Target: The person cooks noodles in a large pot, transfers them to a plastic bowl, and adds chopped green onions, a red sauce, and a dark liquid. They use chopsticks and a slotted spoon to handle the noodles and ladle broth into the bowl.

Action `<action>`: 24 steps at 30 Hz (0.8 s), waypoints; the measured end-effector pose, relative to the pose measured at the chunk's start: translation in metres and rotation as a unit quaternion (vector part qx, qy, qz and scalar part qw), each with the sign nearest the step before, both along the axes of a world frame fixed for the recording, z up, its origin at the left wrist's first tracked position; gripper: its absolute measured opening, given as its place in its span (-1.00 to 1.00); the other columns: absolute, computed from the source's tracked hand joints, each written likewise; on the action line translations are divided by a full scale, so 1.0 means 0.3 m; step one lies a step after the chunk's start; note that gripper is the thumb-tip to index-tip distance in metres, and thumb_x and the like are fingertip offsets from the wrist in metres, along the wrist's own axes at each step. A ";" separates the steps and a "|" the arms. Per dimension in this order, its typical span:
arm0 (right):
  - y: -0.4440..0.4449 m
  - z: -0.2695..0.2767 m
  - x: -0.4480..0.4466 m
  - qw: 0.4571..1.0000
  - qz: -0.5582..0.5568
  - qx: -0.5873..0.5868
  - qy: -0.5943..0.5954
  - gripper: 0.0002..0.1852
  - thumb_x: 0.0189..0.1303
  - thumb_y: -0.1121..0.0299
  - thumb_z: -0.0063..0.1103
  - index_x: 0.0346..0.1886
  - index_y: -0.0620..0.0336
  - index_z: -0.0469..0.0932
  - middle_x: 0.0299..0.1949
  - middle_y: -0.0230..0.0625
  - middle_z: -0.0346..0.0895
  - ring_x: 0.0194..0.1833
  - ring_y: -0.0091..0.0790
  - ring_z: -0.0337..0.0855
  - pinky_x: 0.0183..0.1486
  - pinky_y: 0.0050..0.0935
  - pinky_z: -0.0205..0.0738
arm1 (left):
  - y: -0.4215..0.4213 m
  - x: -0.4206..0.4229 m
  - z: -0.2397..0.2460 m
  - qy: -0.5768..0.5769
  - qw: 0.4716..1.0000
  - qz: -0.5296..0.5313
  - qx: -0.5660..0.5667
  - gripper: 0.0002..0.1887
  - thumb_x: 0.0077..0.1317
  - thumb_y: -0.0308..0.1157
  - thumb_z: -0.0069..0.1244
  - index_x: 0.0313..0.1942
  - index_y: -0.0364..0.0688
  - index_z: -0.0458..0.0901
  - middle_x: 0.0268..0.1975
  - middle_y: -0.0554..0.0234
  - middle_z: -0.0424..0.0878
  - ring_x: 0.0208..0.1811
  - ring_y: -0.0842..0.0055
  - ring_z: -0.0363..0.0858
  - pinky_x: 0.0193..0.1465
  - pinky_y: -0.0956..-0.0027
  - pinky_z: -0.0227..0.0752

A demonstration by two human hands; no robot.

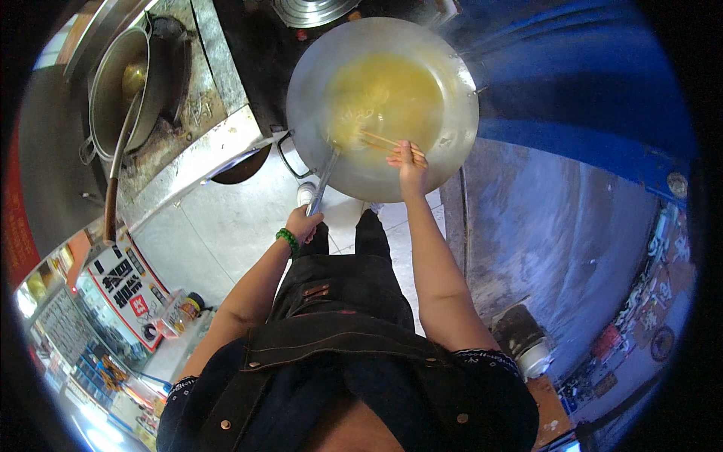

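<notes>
A large metal wok (457,130) holds yellowish liquid (390,85), with small bubbles near its left side. My left hand (304,223), a green beaded bracelet at its wrist, grips the metal handle of a utensil (323,178); the handle slants up over the wok's lower left rim, and its far end is hidden in the liquid. In my right hand (410,166) is a pair of wooden chopsticks (384,138), held over the lower part of the wok with tips at the liquid near the utensil's end.
At the upper left, a deep pot (101,121) with a long-handled ladle (120,152) stands on a stained metal counter (169,164). A round metal lid or pan (313,11) lies beyond the wok. A plastic jar (178,313) stands lower left; a blue surface (576,113) lies right.
</notes>
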State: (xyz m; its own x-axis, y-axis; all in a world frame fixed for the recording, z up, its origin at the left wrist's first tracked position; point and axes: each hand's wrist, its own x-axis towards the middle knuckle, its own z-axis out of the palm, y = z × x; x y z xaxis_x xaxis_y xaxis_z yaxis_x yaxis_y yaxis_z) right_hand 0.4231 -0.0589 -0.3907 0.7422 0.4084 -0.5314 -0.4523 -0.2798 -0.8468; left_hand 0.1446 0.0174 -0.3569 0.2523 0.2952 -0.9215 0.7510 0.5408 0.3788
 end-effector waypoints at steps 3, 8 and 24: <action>0.039 -0.033 0.013 0.995 -0.002 0.077 -0.063 -0.61 0.41 0.12 0.02 -0.12 0.34 0.55 -0.35 -0.22 0.62 -0.48 -0.42 0.66 -0.38 -0.50 0.59 | -0.043 0.002 -0.003 -0.006 1.000 0.027 -0.001 -0.78 0.22 -0.35 0.05 -0.22 -0.28 0.44 -0.72 0.35 0.38 -0.83 0.59 0.32 -0.82 0.43 0.20; 0.002 -0.041 0.022 0.996 0.007 -0.021 -0.081 -0.62 0.42 0.14 0.00 -0.13 0.35 0.55 -0.34 -0.20 0.63 -0.47 -0.41 0.66 -0.37 -0.51 0.59 | -0.091 -0.007 -0.038 -0.012 0.998 0.064 -0.005 -0.79 0.20 -0.40 0.04 -0.21 -0.29 0.44 -0.72 0.34 0.37 -0.83 0.57 0.32 -0.81 0.41 0.21; -0.131 -0.045 -0.039 0.989 -0.140 0.004 -0.044 -0.65 0.37 0.17 0.10 -0.15 0.35 0.57 -0.33 -0.21 0.61 -0.44 -0.39 0.66 -0.37 -0.52 0.62 | -0.092 -0.017 -0.056 -0.028 0.999 0.037 -0.004 -0.83 0.16 -0.42 0.03 -0.32 -0.29 0.43 -0.74 0.32 0.38 -0.83 0.57 0.34 -0.80 0.42 0.23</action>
